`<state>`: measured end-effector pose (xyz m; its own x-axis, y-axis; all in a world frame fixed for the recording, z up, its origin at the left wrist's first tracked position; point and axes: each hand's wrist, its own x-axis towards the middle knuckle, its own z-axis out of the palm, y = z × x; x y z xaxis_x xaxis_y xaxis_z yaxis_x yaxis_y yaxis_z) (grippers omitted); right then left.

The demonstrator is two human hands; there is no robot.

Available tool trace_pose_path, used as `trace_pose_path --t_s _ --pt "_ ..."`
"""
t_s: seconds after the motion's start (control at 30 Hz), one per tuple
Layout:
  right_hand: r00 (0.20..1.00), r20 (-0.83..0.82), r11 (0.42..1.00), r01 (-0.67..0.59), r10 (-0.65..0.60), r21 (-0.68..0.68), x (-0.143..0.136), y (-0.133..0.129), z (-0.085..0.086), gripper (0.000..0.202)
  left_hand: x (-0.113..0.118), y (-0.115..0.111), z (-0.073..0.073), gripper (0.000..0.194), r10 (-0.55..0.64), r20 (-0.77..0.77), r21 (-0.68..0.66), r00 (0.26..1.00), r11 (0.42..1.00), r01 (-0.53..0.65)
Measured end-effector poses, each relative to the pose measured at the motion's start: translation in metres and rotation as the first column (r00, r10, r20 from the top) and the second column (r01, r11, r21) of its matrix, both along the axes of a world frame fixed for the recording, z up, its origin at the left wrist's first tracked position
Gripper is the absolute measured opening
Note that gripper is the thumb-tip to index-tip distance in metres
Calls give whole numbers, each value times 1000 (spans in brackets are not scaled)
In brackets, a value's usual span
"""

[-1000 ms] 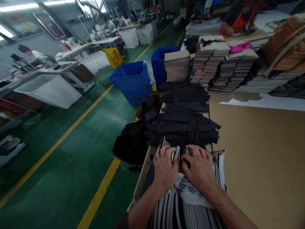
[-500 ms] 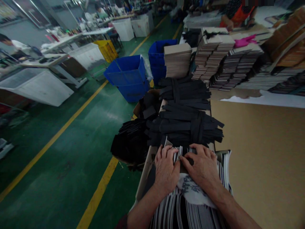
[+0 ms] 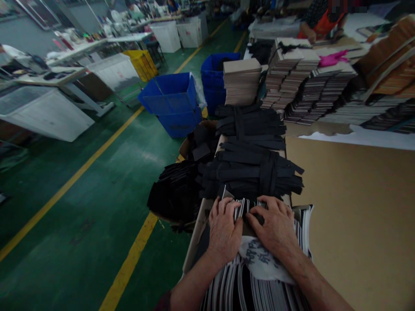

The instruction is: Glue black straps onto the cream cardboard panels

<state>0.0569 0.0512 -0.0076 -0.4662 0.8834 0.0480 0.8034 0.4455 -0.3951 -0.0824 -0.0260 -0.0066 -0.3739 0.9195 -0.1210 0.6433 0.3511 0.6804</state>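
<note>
Both hands — left hand, right hand — on sheet stack at table edge.

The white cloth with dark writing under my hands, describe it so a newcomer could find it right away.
Start at the brown table; at its left edge stands a row of upright black-and-white sheets. The white cloth lies on them between both wrists, the only soft, printed thing there.

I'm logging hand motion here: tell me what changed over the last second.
Almost nothing. Both hands, left and right, stay pressed on the upright stack of black-and-white sheets, fingers parting its top edges. Only the view drifted slightly. The white cloth and the tied black bundles kept their places.
</note>
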Motion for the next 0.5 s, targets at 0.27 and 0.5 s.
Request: trace_pose_path --t_s 0.27,0.5 --pt "994 -7 990 -109 110 83 1 -3 -1 22 1 0 -3 42 -2 -16 9 1000 1000 2" --pt "989 9 989 -150 150 0 2 1 0 24 2 -1 0 36 -10 -40 21 999 1000 11"
